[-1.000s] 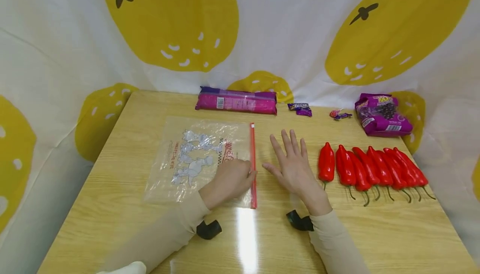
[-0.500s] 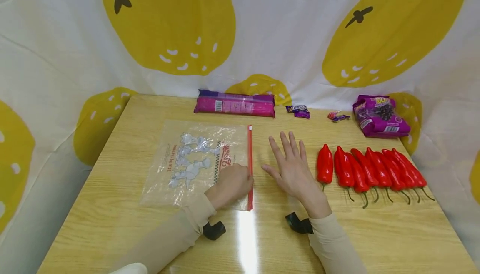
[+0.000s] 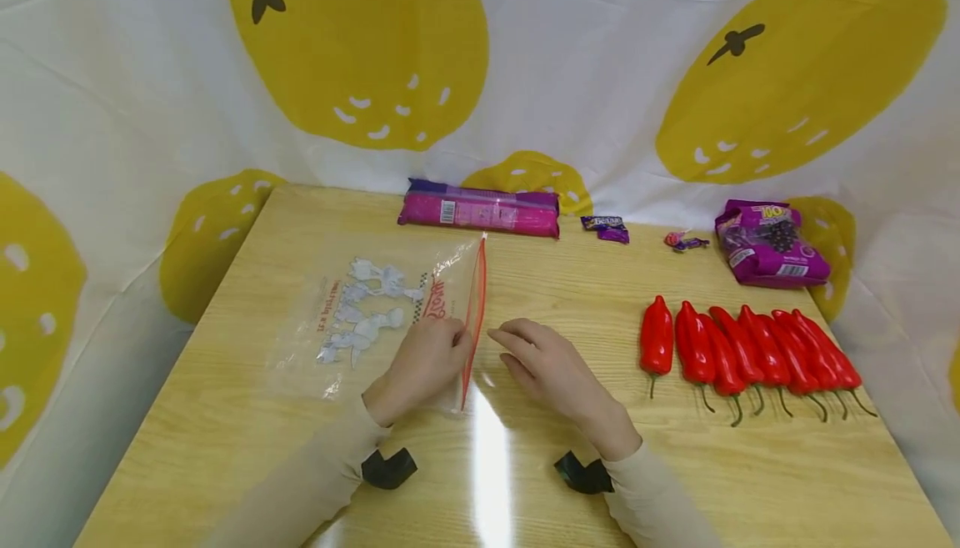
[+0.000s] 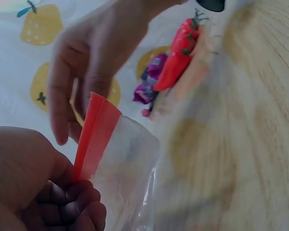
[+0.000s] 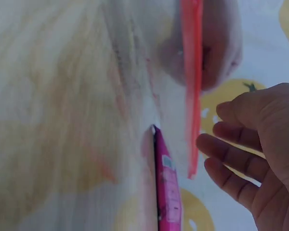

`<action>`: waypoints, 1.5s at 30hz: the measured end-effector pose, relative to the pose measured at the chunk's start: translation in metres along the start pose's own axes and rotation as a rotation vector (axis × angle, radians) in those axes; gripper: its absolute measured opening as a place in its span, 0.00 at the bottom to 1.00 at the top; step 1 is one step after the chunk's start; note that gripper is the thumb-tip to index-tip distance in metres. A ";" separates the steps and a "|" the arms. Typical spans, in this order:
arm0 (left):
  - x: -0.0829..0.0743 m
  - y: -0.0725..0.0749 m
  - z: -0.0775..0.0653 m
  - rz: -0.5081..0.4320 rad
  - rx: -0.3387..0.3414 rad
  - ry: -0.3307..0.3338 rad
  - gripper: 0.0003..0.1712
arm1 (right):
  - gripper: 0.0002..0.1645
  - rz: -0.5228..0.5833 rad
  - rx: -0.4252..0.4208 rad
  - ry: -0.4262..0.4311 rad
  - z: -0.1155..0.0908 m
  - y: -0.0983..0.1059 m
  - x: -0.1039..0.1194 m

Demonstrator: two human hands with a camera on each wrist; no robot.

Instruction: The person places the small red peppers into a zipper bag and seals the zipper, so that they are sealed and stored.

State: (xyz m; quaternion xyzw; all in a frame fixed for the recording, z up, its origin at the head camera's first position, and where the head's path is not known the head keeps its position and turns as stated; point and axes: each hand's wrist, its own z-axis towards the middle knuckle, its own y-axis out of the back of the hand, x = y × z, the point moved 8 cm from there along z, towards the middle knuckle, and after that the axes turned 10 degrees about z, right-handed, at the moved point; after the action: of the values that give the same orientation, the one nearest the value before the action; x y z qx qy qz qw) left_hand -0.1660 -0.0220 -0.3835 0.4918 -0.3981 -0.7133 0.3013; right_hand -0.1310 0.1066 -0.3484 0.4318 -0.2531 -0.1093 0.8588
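A clear zip bag [image 3: 375,327] with printed cartoon figures and a red zip edge [image 3: 482,277] lies left of centre, its right side lifted off the table. My left hand [image 3: 426,358] pinches that red edge between thumb and fingers; the left wrist view shows the red strip [image 4: 95,137] rising from the grip. Just right of the edge hovers my right hand [image 3: 553,373], fingers loosely bent. In the right wrist view, a small gap separates its fingertips [image 5: 207,142] from the red strip [image 5: 192,91], and nothing is held there.
Several red peppers [image 3: 738,348] lie in a row at the right. Along the back are a long magenta packet [image 3: 480,210], small wrapped candies [image 3: 606,227], more candies [image 3: 684,240] and a purple bag [image 3: 772,243]. A patterned cloth [image 3: 570,56] hangs behind the table [image 3: 540,481].
My left hand has lifted the bag's red edge and drawn it slightly left. My right hand has moved from lying flat with spread fingers to hovering beside the edge, fingers bent.
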 end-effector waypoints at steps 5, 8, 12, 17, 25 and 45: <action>-0.002 0.014 -0.003 -0.020 0.003 -0.002 0.21 | 0.30 -0.027 0.079 -0.010 -0.002 -0.015 0.006; -0.005 0.018 -0.004 -0.019 0.009 -0.011 0.21 | 0.35 -0.040 0.118 -0.032 -0.003 -0.021 0.004; -0.006 0.017 -0.005 -0.023 0.024 -0.008 0.20 | 0.36 -0.022 0.157 -0.056 -0.002 -0.027 0.001; -0.002 0.021 -0.006 -0.025 0.034 0.037 0.19 | 0.31 -0.042 0.191 -0.083 -0.002 -0.031 -0.001; 0.003 0.058 -0.007 0.107 -0.161 0.047 0.15 | 0.25 -0.140 0.183 -0.068 -0.004 -0.031 -0.007; 0.013 0.085 -0.006 0.097 -0.289 0.040 0.21 | 0.19 -0.158 0.243 -0.134 -0.013 -0.031 -0.014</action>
State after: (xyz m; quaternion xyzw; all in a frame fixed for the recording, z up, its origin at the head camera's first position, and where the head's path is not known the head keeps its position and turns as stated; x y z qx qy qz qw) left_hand -0.1620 -0.0772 -0.3171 0.4378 -0.3086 -0.7377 0.4110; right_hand -0.1352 0.1023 -0.3841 0.5428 -0.2865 -0.1739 0.7701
